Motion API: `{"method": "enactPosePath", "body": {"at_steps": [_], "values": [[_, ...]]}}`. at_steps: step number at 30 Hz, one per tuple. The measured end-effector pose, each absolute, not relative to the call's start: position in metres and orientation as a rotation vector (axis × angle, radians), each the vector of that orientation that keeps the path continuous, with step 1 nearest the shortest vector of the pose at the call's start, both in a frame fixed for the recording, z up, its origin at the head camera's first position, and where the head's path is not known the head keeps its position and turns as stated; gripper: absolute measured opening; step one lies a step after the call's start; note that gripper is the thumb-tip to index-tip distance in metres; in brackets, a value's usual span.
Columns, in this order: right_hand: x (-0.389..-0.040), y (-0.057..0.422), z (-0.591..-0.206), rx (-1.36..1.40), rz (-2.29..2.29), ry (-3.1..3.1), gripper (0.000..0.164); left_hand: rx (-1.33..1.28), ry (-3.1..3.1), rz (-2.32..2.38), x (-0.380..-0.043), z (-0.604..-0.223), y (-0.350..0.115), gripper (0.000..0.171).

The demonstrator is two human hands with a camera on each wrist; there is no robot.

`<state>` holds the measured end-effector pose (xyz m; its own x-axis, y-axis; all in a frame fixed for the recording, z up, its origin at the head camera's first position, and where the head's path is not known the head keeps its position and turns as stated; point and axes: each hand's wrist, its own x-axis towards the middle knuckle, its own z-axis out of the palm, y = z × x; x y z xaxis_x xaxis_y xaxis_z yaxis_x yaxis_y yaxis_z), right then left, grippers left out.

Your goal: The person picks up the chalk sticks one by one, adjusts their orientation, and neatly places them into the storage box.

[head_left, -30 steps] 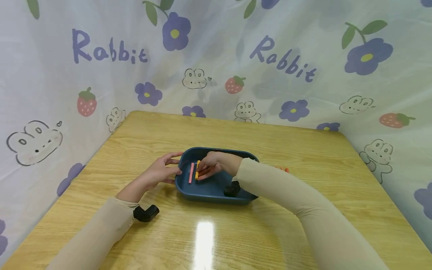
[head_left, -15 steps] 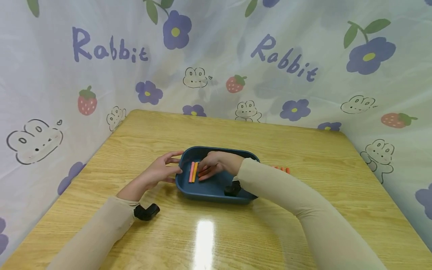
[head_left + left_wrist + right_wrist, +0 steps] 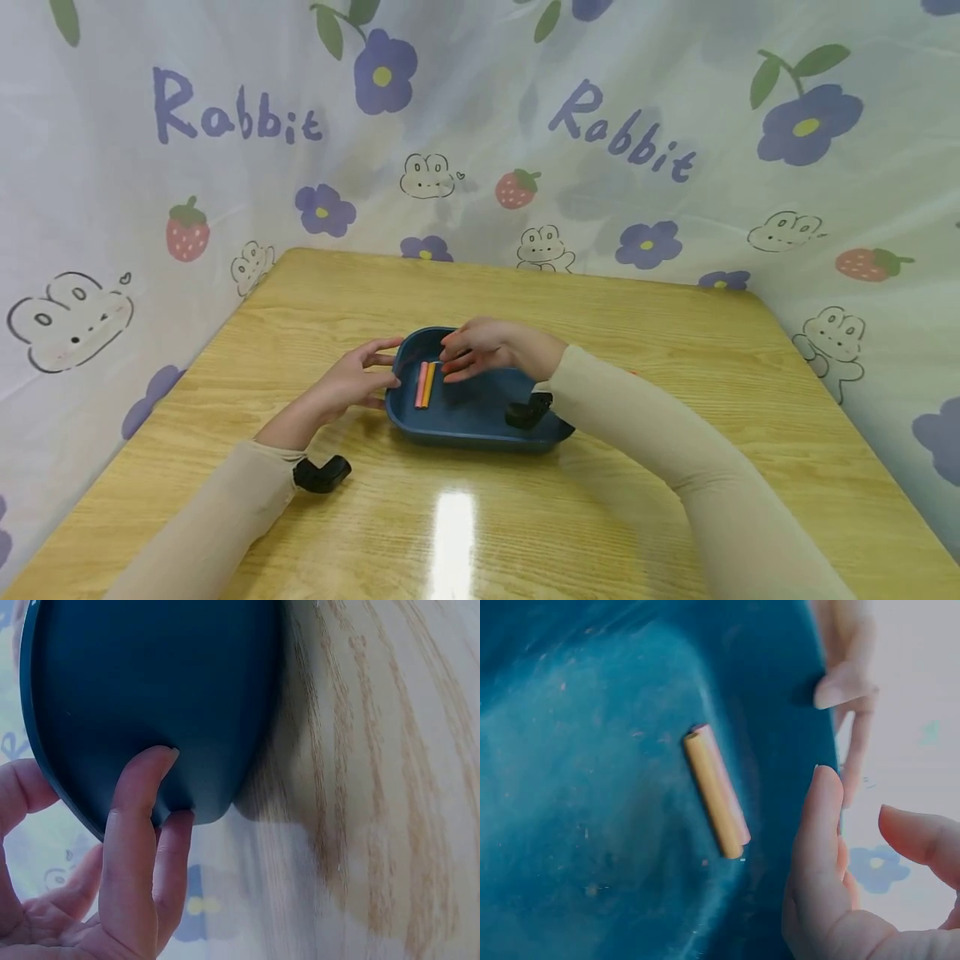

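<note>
A dark blue oval tray (image 3: 468,417) stands on the table. Side by side near its left end lie a pink chalk stick (image 3: 421,385) and a yellow-orange chalk stick (image 3: 428,386); the right wrist view shows this yellow-orange chalk (image 3: 714,796) lying against the pink one. My left hand (image 3: 351,382) touches the tray's left end from outside, its fingers spread along the wall (image 3: 142,697). Above the tray, to the right of the chalk, my right hand (image 3: 487,346) hovers with loose fingers and thumb apart, holding nothing.
A bit of orange (image 3: 633,372) shows on the table past the right sleeve, which hides most of it. Behind the wooden table (image 3: 315,308) hangs a printed cloth (image 3: 465,100). A black wrist-worn piece (image 3: 322,474) juts from each cuff.
The yellow-orange chalk has moved left to lie beside the pink chalk. My right hand has let go of it and risen away to the right. My left hand stays at the tray's end.
</note>
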<state>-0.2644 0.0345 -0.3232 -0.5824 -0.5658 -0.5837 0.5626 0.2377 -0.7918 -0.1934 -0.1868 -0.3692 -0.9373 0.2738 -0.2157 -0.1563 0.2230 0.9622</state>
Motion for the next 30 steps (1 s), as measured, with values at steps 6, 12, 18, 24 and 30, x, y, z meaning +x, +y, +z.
{"method": "enactPosePath", "body": {"at_steps": [6,12,18,24,30], "values": [[-0.255,0.047,-0.312,-0.117,-1.532,1.583,0.05,0.099,2.183,1.744,-0.192,-0.369,-0.187,0.063],[-0.244,0.061,-0.301,-0.208,-1.557,1.616,0.051,0.091,2.198,1.737,-0.192,-0.368,-0.185,0.063],[-0.235,0.08,-0.295,-0.25,-1.597,1.631,0.046,0.088,2.203,1.734,-0.193,-0.367,-0.184,0.063],[-0.227,0.103,-0.293,-0.281,-1.625,1.641,0.044,0.084,2.217,1.72,-0.192,-0.366,-0.184,0.063],[-0.219,0.128,-0.294,-0.299,-1.642,1.664,0.044,0.08,2.217,1.723,-0.191,-0.367,-0.184,0.063]]}}
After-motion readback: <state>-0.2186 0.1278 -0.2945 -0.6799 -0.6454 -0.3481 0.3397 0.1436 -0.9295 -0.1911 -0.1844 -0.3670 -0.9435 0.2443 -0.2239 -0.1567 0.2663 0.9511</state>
